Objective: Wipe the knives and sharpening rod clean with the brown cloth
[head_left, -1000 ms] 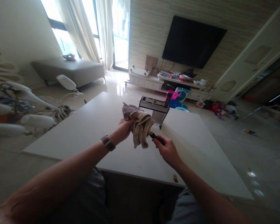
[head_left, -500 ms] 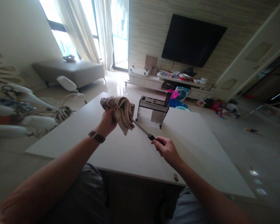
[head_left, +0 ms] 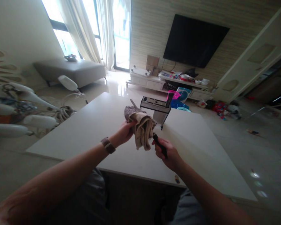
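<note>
My left hand [head_left: 126, 132] is closed around a folded beige and grey-brown cloth [head_left: 142, 129], held above the white table. The cloth wraps the shaft of a slim sharpening steel [head_left: 133, 103], whose grey tip pokes out at the upper left. My right hand [head_left: 167, 153] grips its black handle [head_left: 161, 146], close to the cloth's lower right edge. Just behind the cloth stands a knife block [head_left: 155, 103] with a dark slotted top and see-through sides. A black-handled knife [head_left: 169, 99] stands in its right end.
The white table [head_left: 196, 147] spreads beneath both hands. Near its front edge lies a small yellow and dark object [head_left: 177, 178]. Beyond are pink and blue basins [head_left: 174, 94] and a low white cabinet [head_left: 145, 82]. White lamp shades [head_left: 38, 122] stand at left.
My left hand and the cloth have moved right and down along the shaft, to near the handle. The tip now shows beyond the cloth; my right hand has barely moved.
</note>
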Motion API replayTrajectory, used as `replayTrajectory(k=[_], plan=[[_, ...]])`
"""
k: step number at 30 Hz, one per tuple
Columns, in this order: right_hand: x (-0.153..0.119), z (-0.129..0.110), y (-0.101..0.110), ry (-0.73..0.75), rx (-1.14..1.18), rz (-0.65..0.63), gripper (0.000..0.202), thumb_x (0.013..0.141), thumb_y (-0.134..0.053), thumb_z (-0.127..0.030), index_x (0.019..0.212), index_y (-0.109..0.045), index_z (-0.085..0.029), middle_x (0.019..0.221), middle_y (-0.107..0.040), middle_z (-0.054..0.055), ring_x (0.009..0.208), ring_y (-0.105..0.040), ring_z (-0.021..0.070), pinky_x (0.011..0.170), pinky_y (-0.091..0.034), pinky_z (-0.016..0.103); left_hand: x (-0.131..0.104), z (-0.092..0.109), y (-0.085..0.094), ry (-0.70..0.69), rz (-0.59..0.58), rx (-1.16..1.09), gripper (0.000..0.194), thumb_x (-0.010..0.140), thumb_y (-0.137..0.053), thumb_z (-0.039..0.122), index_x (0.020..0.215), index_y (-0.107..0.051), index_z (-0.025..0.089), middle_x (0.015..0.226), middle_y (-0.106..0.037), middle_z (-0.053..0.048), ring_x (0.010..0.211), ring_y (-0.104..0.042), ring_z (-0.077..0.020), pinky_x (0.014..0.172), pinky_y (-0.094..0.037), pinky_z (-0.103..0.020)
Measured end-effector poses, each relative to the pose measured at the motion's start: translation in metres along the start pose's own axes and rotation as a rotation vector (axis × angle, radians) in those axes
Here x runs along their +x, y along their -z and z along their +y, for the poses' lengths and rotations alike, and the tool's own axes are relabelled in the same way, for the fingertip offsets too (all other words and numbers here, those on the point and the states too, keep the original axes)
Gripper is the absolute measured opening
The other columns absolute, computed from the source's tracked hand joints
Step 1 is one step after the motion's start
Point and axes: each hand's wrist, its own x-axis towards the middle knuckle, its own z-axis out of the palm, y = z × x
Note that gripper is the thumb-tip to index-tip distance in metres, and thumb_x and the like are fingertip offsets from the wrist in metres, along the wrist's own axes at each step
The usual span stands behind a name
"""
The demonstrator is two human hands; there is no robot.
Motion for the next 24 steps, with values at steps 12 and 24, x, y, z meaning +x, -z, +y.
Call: replayTrajectory(k=[12, 24], plan=[[-0.002, -0.004, -0.003, -0.071, 0.07, -0.033, 0.033, 0.079, -0.075, -0.042, 0.072, -0.055, -0.017, 0.052, -0.042, -0.007, 0.04, -0.027, 0.0042, 0.036, -0.017, 0.019, -0.009, -0.014, -0.022, 0.037, -0.039, 0.044, 0.038, 0.066, -0.088, 0.022, 0.1, -0.074, 0.014, 0.101, -0.076, -0.009, 0.09, -0.072, -0.0218, 0.085, -0.056, -0.032], [-0.001, -0.008, 0.0, -0.115, -0.045, -0.106, 0.039, 0.082, -0.068, -0.051, 0.081, -0.066, -0.013, 0.052, -0.039, -0.007, 0.038, -0.024, 0.0042, 0.04, -0.013, 0.023, 0.021, 0.022, 0.01, -0.15, 0.136, 0.031, 0.036, 0.07, -0.085, 0.025, 0.101, -0.072, 0.011, 0.104, -0.077, -0.012, 0.096, -0.072, -0.0255, 0.092, -0.057, -0.04]])
